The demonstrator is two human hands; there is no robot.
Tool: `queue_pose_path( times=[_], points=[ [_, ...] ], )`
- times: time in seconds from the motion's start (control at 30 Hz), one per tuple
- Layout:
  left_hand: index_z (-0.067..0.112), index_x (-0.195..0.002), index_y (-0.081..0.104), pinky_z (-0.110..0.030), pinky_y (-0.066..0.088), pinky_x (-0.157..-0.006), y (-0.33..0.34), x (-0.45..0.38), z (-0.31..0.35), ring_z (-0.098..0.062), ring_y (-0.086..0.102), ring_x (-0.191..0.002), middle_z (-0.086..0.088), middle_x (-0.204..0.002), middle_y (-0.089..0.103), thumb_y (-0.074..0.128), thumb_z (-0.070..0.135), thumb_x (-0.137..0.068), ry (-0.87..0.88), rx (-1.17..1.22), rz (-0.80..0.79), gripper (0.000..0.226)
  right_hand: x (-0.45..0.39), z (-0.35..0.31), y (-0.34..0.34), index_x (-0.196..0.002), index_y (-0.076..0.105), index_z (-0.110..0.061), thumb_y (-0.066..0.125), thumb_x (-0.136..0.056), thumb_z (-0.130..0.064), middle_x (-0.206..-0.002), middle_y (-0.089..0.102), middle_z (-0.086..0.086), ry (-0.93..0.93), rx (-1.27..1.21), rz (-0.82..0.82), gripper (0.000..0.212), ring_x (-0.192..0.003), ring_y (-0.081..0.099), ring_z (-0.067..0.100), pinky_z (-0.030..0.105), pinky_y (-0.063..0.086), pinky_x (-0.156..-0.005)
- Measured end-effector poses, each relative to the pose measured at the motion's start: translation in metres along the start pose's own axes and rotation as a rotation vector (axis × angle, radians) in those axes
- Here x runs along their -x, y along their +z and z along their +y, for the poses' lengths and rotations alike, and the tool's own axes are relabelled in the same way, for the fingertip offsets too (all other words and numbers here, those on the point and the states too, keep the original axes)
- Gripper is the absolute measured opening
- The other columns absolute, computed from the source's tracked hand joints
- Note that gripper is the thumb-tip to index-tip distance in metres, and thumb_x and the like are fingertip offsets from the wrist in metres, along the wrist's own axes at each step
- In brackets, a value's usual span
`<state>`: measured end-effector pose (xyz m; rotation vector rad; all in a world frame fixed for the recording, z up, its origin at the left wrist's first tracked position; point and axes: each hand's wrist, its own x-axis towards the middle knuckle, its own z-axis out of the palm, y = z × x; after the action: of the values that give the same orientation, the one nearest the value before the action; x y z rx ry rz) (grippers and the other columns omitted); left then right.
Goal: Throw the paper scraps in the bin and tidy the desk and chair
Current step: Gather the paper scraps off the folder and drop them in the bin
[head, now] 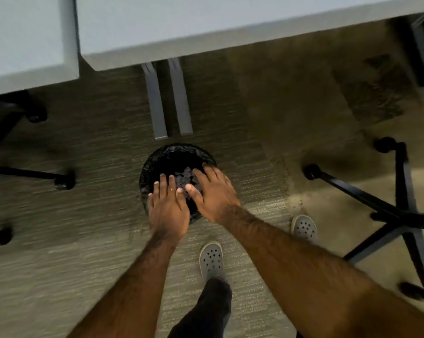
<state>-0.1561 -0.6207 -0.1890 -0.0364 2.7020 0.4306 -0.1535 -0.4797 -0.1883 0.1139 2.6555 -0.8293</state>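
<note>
A round black bin (pixel 157 157) lined with a dark bag stands on the carpet below the desk edge. Small paper scraps (pixel 185 175) lie inside it, dim in the shadow. My left hand (pixel 168 208) and my right hand (pixel 212 191) hover side by side over the bin's near half, palms down, fingers spread, thumbs almost touching. Neither hand holds anything that I can see. The white desk (pixel 206 28) fills the top of the view. A black chair base (pixel 398 215) with castors stands at the right.
Two grey desk legs (pixel 168 98) reach the floor just beyond the bin. A second white desk top (pixel 28 40) and another chair's castors (pixel 64 180) lie at the left. My feet in grey clogs (pixel 212 258) stand close behind the bin.
</note>
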Motion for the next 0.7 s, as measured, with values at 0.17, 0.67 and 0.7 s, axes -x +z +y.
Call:
queue_pose_path(
  times=[0.17,0.67,0.7],
  points=[
    [0.013,-0.149,0.030,-0.042,0.012,-0.120,-0.023,0.035,0.051,-0.022,0.014,-0.148,-0.006,-0.161,0.019,0.018,0.036,-0.100,0.169,-0.029,-0.027,0.056,0.054,0.006,-0.051,-0.147,0.030,-0.023,0.012,-0.090,-0.068,-0.158,0.021,0.005,0.102,-0.076,0.083,0.075,-0.145,0.013,0.022,0.044,0.013,-0.116],
    [0.015,-0.145,0.040,-0.040,0.014,-0.120,-0.052,0.115,0.297,-0.019,0.019,-0.147,-0.005,-0.158,0.026,0.027,0.038,-0.099,0.810,0.080,-0.140,0.053,0.233,0.132,-0.218,-0.146,0.034,-0.023,0.015,-0.090,-0.070,-0.157,0.026,-0.001,0.513,-0.150,0.627,0.075,-0.145,0.017,0.014,0.038,0.018,-0.117],
    [0.015,-0.145,0.039,-0.041,0.015,-0.120,-0.047,0.122,0.315,-0.018,0.018,-0.147,-0.005,-0.159,0.026,0.028,0.039,-0.100,0.850,0.091,-0.165,0.052,0.246,0.145,-0.227,-0.145,0.036,-0.022,0.015,-0.090,-0.069,-0.156,0.028,0.000,0.546,-0.146,0.672,0.075,-0.144,0.019,0.015,0.040,0.020,-0.117]
  ],
)
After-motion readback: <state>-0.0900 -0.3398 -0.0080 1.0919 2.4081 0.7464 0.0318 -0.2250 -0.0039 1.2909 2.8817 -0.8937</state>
